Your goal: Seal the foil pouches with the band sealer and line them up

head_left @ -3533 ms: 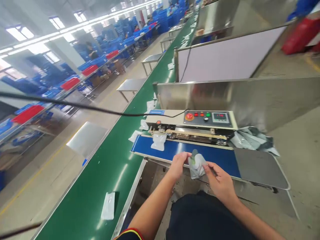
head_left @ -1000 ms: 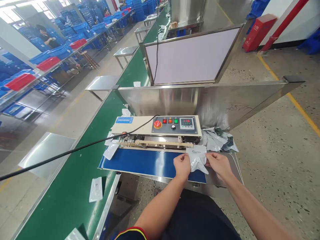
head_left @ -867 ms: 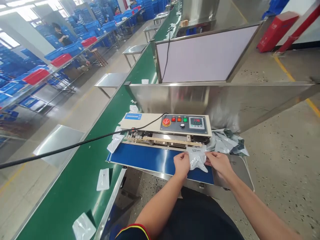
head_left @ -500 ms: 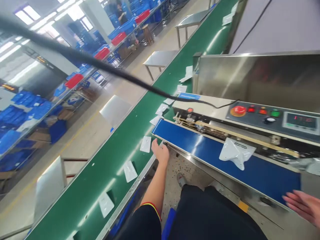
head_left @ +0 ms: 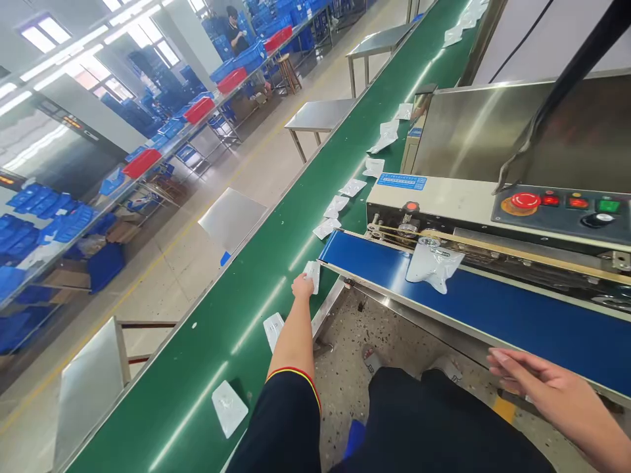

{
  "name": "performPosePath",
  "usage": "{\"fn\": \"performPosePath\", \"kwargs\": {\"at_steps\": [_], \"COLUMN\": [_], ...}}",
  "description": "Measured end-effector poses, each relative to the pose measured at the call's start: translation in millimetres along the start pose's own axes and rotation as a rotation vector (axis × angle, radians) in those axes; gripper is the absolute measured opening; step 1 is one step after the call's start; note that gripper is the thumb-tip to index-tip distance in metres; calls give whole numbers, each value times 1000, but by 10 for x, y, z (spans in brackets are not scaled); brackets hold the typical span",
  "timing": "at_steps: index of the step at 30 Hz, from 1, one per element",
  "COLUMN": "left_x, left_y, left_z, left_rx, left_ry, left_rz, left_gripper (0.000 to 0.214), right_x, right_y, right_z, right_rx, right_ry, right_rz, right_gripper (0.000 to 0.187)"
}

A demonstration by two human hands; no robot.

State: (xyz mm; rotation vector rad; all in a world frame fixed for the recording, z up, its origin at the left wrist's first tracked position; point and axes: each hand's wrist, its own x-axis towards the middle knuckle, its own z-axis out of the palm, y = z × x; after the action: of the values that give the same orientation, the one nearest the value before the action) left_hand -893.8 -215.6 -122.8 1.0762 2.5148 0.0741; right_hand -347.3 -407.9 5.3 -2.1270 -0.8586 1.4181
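Note:
My left hand [head_left: 302,286] reaches out over the green conveyor belt [head_left: 251,279], its fingers closed on the edge of a small white pouch [head_left: 314,270]. This pouch is by the near end of the blue belt [head_left: 497,322] of a sealing machine. My right hand [head_left: 547,384] hovers in front of the blue belt, fingers loosely bent and apart, with nothing visible in it. On the blue belt another white pouch [head_left: 434,268] lies with its top edge at the machine's guide strip. Nearer me on the green belt are a pouch [head_left: 272,328] partly behind my forearm and another pouch [head_left: 229,408].
Farther along the green belt lie several white pouches [head_left: 336,206]. The machine's control panel [head_left: 557,205] has a red button and lit switches. A black cable [head_left: 566,79] hangs at upper right. Steel side tables [head_left: 320,115] line the far side; a person [head_left: 236,33] is at a distant bench.
My left hand has closed on a pouch on the green belt. My right hand has moved inward from the right edge. The pouch on the blue belt has travelled left along the machine.

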Motion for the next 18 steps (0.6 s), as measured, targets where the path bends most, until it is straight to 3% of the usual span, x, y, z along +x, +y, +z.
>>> {"fn": "performPosePath", "kwargs": {"at_steps": [2, 4, 8, 11, 14, 16, 18], "left_x": [-19, -21, -48, -268, -782, -1281, -1862], "left_y": [98, 214, 392, 353, 250, 271, 424], "left_z": [20, 33, 25, -87, -269, -350, -361], "left_rx": [-30, -67, -155, -226, -373, -557, -715], "left_ry": [29, 62, 95, 173, 327, 431, 430], "left_rz": [9, 55, 137, 110, 133, 258, 458], "left_gripper": [54, 55, 37, 38, 45, 43, 41], "right_x": [-24, -27, -17, -51, -126, -195, -266], "right_y": [-120, -141, 33, 165, 108, -70, -326], "right_z": [111, 203, 318, 318, 325, 396, 516], "right_rx": [38, 25, -24, -108, -181, -168, -100], "right_ry": [-113, -148, -152, -132, -137, -160, -185], "right_rz": [62, 34, -126, -235, -333, -403, -477], "right_gripper": [65, 62, 54, 52, 54, 55, 55]}}
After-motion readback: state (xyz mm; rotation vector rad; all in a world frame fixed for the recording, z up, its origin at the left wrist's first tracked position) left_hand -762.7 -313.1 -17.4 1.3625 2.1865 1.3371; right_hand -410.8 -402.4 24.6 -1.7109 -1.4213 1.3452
